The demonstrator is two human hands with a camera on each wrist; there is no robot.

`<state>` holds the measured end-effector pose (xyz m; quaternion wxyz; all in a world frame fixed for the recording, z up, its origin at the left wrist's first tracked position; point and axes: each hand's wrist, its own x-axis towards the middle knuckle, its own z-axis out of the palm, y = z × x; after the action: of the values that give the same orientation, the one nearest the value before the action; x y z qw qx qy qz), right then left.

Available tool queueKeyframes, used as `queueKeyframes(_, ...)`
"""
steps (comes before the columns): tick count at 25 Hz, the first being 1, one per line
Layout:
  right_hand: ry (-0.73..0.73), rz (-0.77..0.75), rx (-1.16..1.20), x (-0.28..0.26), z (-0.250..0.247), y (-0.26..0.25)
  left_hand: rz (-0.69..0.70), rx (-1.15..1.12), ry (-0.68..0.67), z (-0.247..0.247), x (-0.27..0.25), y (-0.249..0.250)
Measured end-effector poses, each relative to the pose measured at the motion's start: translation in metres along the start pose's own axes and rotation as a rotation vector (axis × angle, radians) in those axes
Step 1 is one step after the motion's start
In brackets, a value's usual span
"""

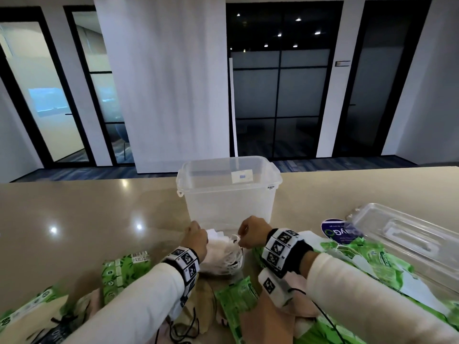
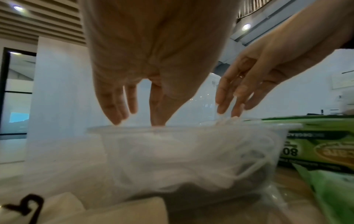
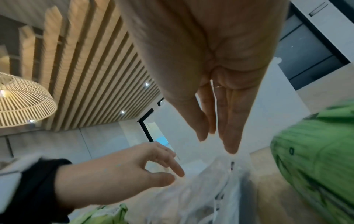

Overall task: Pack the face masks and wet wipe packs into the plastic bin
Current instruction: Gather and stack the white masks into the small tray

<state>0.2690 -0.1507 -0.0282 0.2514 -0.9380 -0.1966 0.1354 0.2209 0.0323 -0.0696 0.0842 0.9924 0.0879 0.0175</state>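
Observation:
A clear bag of white face masks (image 1: pixel 223 254) lies on the counter just in front of the clear plastic bin (image 1: pixel 228 194), which stands upright with its top uncovered. My left hand (image 1: pixel 198 232) pinches the bag's top edge on the left side. My right hand (image 1: pixel 242 238) pinches the same edge on the right. In the left wrist view the bag's edge (image 2: pixel 191 128) runs taut under both hands' fingertips (image 2: pixel 158 121). Green wet wipe packs (image 1: pixel 124 269) lie left, centre (image 1: pixel 238 301) and right (image 1: pixel 372 264) of my arms.
The bin's clear lid (image 1: pixel 407 234) lies at the right, partly over the wipe packs, beside a purple-labelled pack (image 1: pixel 334 232). Beige and pink masks with black ear loops (image 1: pixel 206 301) lie near the front edge. The beige counter (image 1: pixel 74 219) stretches to the left.

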Motion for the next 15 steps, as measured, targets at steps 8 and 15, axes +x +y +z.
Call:
queueKeyframes(8,-0.123,-0.120,0.129,-0.068,-0.053,0.040,0.291,0.006,-0.300,0.025,-0.002,0.016)
queueKeyframes(15,0.101,-0.168,0.009,-0.173,-0.053,0.098,0.201,-0.118,-0.283,0.019,-0.006,0.022)
